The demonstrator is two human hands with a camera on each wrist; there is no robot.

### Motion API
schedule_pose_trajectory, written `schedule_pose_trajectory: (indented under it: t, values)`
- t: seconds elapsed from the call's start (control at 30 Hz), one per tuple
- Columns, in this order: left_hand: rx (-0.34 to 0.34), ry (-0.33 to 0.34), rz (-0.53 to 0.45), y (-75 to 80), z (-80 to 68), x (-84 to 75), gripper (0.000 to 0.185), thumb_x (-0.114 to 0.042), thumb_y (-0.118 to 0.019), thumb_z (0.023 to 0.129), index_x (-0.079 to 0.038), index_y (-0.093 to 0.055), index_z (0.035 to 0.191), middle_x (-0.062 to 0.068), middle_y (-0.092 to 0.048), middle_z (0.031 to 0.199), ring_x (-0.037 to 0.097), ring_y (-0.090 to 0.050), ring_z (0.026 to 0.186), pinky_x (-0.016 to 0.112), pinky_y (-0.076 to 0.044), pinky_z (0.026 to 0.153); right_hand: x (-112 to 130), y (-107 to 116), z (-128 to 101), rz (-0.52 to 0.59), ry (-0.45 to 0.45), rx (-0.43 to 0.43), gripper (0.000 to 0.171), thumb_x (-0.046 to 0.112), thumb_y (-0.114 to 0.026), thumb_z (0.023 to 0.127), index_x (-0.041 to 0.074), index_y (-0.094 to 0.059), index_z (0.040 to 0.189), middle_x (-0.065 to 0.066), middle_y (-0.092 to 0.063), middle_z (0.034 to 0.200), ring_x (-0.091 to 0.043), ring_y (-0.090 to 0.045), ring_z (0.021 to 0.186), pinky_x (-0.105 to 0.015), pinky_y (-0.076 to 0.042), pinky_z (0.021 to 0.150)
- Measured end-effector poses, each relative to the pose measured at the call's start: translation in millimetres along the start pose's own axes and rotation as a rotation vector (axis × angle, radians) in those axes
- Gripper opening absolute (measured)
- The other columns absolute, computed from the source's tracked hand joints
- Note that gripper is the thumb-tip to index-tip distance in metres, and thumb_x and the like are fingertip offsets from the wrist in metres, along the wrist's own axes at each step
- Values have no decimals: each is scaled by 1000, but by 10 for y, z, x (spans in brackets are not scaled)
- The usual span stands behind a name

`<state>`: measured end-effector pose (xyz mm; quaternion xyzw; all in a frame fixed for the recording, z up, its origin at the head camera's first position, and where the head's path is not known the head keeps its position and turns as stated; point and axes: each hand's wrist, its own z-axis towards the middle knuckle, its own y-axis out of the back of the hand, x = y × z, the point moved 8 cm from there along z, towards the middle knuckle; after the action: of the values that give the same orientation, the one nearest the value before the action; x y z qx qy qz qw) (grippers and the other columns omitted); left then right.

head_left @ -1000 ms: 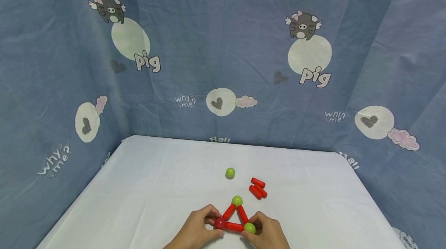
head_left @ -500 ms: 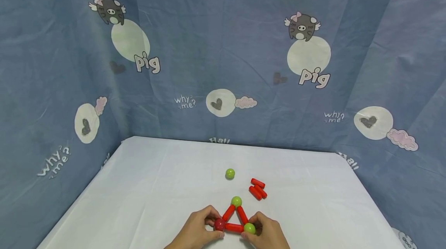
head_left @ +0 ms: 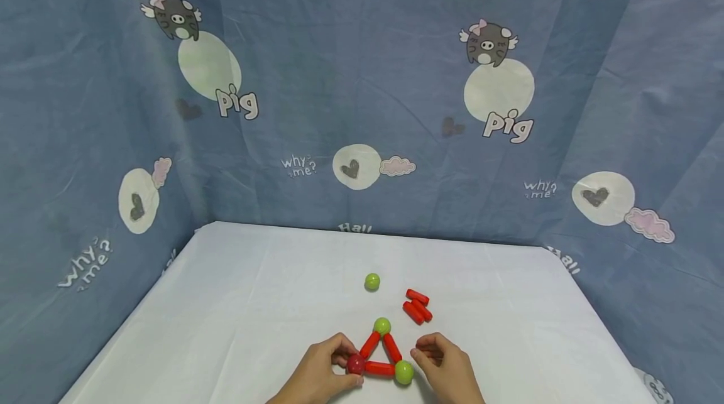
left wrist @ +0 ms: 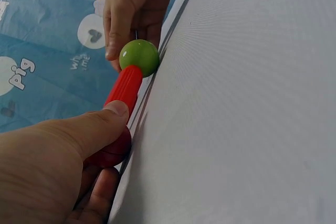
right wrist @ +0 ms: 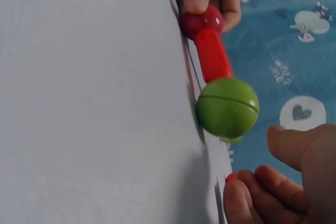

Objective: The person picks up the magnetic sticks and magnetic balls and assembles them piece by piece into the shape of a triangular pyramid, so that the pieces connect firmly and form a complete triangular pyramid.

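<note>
A flat triangle lies on the white table, made of red rods joined by balls at its corners. My left hand point(head_left: 323, 366) grips the dark red ball point(head_left: 356, 364) at the left corner between thumb and fingers. My right hand point(head_left: 449, 366) is just right of the green ball point(head_left: 404, 372) at the right corner, apart from it, fingers loosely bent and holding nothing. One red rod point(head_left: 379, 368) spans these two balls along the near side. The other red rods point(head_left: 370, 345) slant up to a green ball point(head_left: 382, 326) at the far corner.
Beyond the triangle, a loose green ball point(head_left: 372, 281) sits on the white table point(head_left: 271, 284). Several loose red rods point(head_left: 413, 312) lie close together to its right. A blue patterned cloth point(head_left: 362, 102) hangs behind the table.
My right hand has let go of the green ball at the right corner and moved slightly right and away. My left hand still holds the dark red ball.
</note>
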<state>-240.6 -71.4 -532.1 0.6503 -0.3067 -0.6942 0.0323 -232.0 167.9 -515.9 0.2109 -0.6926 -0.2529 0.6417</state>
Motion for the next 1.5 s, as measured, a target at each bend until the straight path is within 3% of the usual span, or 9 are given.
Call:
schedule_pose_trajectory:
  t: [0.2,0.43,0.9,1.2,1.5]
  values:
    - [0,1,-7,-1,0,10,38,-21,-91,76,-16,-64,103,-6,-70,94,5,-64,81,22,-56,77,-27,67,24,19,-17,-80,29,22,-79,89,7,-69,112,-1,-74,101,-13,-69,93,-32,-60,81]
    - [3,12,-9,-5,9,18,38,-21,-91,76,-16,-64,103,-6,-70,94,6,-64,82,22,-56,78,-88,89,69,12,-73,-114,37,18,-82,87,4,-68,118,-4,-73,107,-16,-68,96,-33,-60,83]
    - [11,41,-7,-25,1,48,36,-24,-90,77,-20,-65,101,-10,-69,89,5,-63,80,19,-51,75,-116,120,147,57,2,-148,34,14,-80,88,1,-69,118,-6,-74,105,-16,-68,94,-24,-59,78]
    - [4,20,-15,18,21,23,38,-21,-91,76,-17,-64,103,-7,-70,93,5,-64,82,23,-56,78,-65,140,266,61,33,-167,31,11,-77,89,2,-70,118,-5,-75,106,-13,-68,94,-17,-56,76]
    - [16,23,-28,-6,0,24,36,-22,-90,77,-18,-64,103,-7,-69,92,6,-64,82,22,-55,78,-51,155,361,52,35,-190,33,9,-77,88,2,-70,119,-9,-75,107,-16,-68,96,-20,-57,77]
